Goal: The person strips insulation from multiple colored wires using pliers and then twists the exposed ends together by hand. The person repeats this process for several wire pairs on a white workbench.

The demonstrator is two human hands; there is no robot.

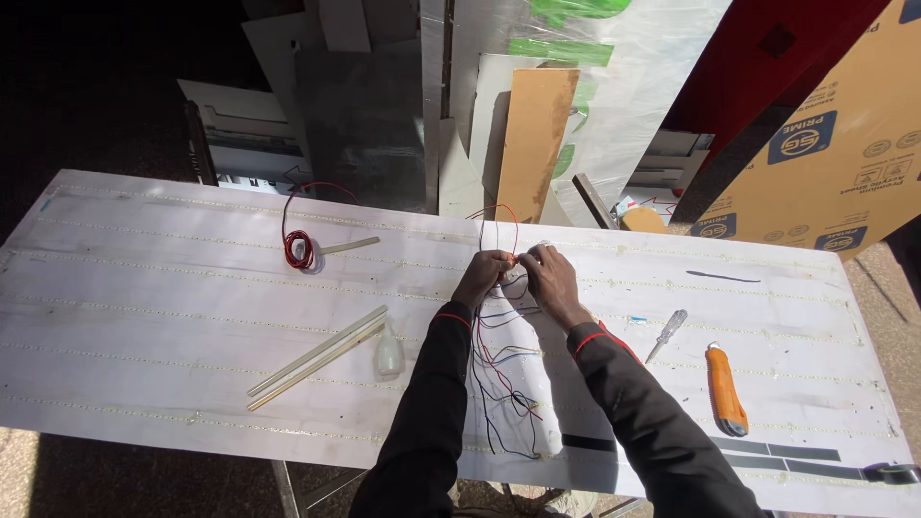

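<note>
White panel (192,317); wires (507,261) between hands.

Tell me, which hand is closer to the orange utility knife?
Right. The right hand is up-left of the orange utility knife; the left hand lies farther left, beyond it.

Counter (192,317): white board, smooth, faintly glossy. Wires (499,369) below both hands: thin plastic-coated strands, red, black, blue. Utility knife (726,389) right of the right hand (549,276): glossy orange plastic. Screwdriver (666,335) beside it: clear plastic handle, metal shaft.
</note>
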